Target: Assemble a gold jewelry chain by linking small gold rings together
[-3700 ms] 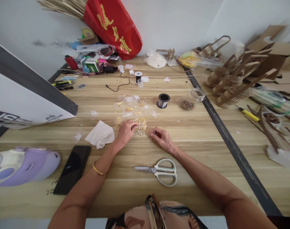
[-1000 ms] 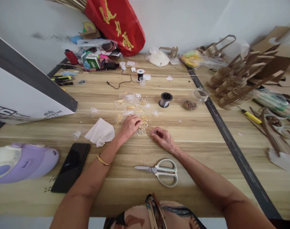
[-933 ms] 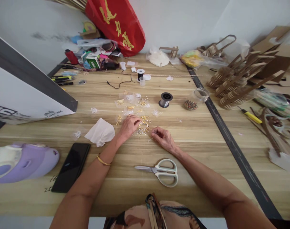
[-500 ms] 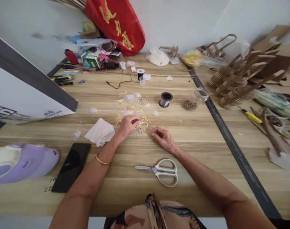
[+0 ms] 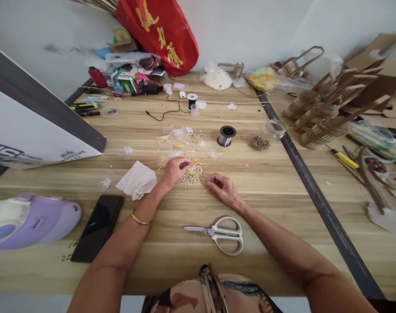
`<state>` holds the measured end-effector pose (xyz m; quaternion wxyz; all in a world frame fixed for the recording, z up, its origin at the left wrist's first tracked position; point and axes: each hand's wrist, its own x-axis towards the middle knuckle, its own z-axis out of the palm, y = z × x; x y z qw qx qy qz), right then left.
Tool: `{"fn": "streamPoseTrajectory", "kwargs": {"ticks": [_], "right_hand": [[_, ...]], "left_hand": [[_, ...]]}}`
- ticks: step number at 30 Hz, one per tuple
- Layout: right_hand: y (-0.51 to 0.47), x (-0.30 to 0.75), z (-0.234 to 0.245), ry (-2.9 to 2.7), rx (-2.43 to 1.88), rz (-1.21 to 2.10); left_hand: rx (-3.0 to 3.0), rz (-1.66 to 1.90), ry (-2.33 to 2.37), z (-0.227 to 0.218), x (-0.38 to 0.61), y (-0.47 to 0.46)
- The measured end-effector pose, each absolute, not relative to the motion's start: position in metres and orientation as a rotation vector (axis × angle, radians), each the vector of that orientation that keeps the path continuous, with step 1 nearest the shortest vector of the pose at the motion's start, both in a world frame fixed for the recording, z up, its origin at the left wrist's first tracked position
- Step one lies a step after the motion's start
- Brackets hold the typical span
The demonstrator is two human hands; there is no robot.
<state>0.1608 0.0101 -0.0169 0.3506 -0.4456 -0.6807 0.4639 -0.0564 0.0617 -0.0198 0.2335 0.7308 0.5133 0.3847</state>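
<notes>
My left hand is at the left edge of a pile of small gold and silver jewellery findings, thumb and fingertips pinched together. Whatever lies in that pinch is too small to make out. To the right of the pile, my right hand rests low over the table with its fingers closed. A thin pale thread sticks out from its fingertips. Scissors with white handles lie on the wood between my forearms, blades toward the left. Small clear bags of findings are spread just behind the pile.
Left of my arm are a white tissue, a black phone and a purple-and-white object. Farther back stand a wire spool and a tipped jar of beads. Small woven baskets crowd the right side.
</notes>
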Motion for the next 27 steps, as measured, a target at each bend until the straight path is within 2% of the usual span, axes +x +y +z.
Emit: {"fn": "streamPoseTrajectory", "kwargs": {"ticks": [27], "right_hand": [[0.009,0.160,-0.015,-1.766,-1.161,1.195]], "left_hand": [[1.726,1.122,1.267,-0.018,-0.052,0.059]]}}
